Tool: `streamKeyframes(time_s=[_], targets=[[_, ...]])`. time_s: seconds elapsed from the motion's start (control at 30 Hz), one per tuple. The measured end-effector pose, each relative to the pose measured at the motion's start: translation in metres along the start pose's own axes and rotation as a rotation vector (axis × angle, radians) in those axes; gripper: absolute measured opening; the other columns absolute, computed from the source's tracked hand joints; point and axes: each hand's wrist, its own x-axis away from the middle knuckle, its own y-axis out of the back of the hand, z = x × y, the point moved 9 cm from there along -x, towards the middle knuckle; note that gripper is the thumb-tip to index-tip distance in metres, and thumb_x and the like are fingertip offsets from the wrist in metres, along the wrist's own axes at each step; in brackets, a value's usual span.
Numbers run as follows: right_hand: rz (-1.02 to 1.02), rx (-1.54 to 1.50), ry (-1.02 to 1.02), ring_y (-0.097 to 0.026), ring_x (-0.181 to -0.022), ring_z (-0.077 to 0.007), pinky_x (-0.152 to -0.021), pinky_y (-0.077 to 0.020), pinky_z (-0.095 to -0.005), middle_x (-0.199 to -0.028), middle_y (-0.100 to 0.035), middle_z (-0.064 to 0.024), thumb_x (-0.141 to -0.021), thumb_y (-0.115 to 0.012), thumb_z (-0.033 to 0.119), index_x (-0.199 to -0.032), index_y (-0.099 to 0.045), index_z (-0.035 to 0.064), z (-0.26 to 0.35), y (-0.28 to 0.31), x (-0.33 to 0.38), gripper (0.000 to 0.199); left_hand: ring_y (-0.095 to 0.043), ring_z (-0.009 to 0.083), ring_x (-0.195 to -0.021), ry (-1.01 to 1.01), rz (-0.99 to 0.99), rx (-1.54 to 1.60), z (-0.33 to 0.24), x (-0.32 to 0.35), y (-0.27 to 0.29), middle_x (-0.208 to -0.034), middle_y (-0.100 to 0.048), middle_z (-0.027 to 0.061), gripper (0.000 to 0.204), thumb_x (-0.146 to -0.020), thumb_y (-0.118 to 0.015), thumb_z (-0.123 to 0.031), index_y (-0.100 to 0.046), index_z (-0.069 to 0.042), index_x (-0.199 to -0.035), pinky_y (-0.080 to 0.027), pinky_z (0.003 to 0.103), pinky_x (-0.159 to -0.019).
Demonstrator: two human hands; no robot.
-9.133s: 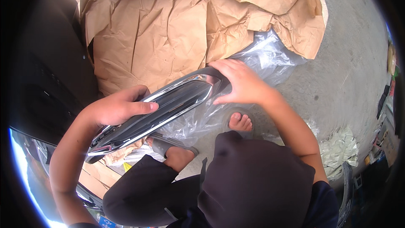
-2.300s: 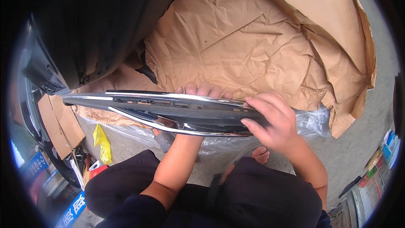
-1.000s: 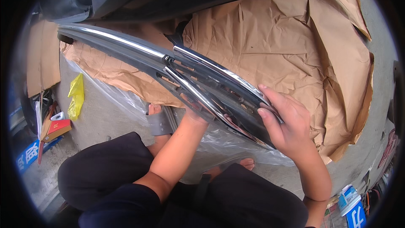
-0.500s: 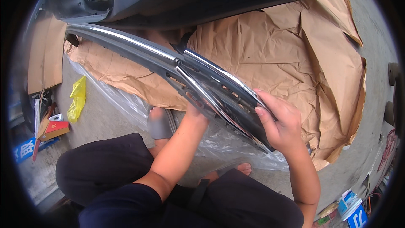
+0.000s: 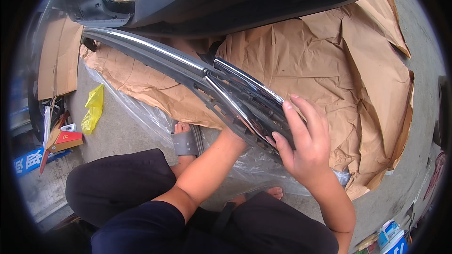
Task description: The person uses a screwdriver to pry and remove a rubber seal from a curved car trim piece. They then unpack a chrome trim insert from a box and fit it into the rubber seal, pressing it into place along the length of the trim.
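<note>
A long black car grille (image 5: 155, 57) with bright chrome strips slants from the far left toward me. My right hand (image 5: 308, 146) is at its near right end, thumb on the lower chrome side and fingers spread over the upper edge, the end between them. My left hand (image 5: 235, 137) reaches under the grille's near side; its fingers are hidden behind it. Beyond lies a large dark car bumper (image 5: 245, 7), its cut-out showing brown paper.
Crumpled brown paper (image 5: 301, 56) and clear plastic film (image 5: 141, 108) cover the floor. At left are a cardboard sheet (image 5: 59, 59), a yellow plastic bag (image 5: 93, 108) and a red-and-brown box (image 5: 68, 141). A blue-and-white container (image 5: 391, 237) stands at lower right.
My right hand has shifted slightly left along the grille's end, with its fingers more spread and straightened. My left hand remains under the grille. The whole view has shifted slightly.
</note>
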Motion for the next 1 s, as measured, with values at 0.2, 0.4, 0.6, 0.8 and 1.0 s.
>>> streamKeyframes(time_s=[0.2, 0.4, 0.6, 0.8, 1.0], targets=[[0.031, 0.078, 0.120, -0.060, -0.117, -0.0309, -0.105, -0.0469, -0.0520, -0.134, -0.066, -0.0096, -0.069, -0.085, 0.019, -0.118, -0.076, 0.0093, 0.029, -0.012, 0.007, 0.051, -0.060, 0.0222, -0.134, 0.011, -0.057, 0.100, 0.004, 0.008, 0.016, -0.141, -0.067, -0.0005, 0.043, -0.103, -0.065, -0.041, -0.065, -0.023, -0.143, -0.036, 0.046, -0.122], [0.044, 0.025, 0.123, -0.055, -0.127, -0.0387, -0.110, -0.0413, -0.0607, -0.140, -0.063, -0.0144, -0.068, -0.087, 0.012, -0.116, -0.077, 0.0090, 0.026, -0.023, 0.010, 0.049, -0.060, 0.0260, -0.133, 0.029, -0.073, 0.112, 0.006, 0.010, 0.022, -0.140, -0.067, 0.0039, 0.047, -0.101, -0.068, -0.043, -0.065, -0.018, -0.141, -0.041, 0.047, -0.119], [0.054, 0.118, 0.127, -0.053, -0.131, -0.0380, -0.117, -0.0355, -0.0611, -0.142, -0.063, -0.0129, -0.069, -0.085, 0.011, -0.117, -0.078, 0.0108, 0.032, -0.031, 0.014, 0.049, -0.061, 0.0298, -0.132, 0.052, -0.083, 0.141, 0.010, 0.016, 0.029, -0.138, -0.067, 0.0084, 0.052, -0.098, -0.071, -0.045, -0.065, -0.012, -0.139, -0.045, 0.048, -0.117], [0.017, 0.112, 0.081, -0.057, -0.127, -0.0323, -0.116, -0.0387, -0.0578, -0.140, -0.066, -0.0068, -0.077, -0.081, 0.014, -0.109, -0.079, 0.0091, 0.030, -0.028, 0.009, 0.033, -0.061, 0.0336, -0.130, 0.049, -0.090, 0.166, 0.011, 0.015, 0.028, -0.136, -0.067, 0.0128, 0.058, -0.096, -0.074, -0.047, -0.065, -0.007, -0.137, -0.050, 0.049, -0.114], [0.091, 0.159, 0.056, -0.060, -0.120, -0.0321, -0.112, -0.0399, -0.0573, -0.136, -0.065, -0.0099, -0.074, -0.081, 0.013, -0.115, -0.079, 0.0113, 0.025, -0.030, 0.005, 0.041, -0.058, 0.0322, -0.128, 0.043, -0.280, 0.043, 0.002, 0.008, 0.016, -0.128, -0.065, 0.0113, 0.073, -0.085, -0.079, -0.058, -0.064, -0.006, -0.133, -0.045, 0.051, -0.118]])
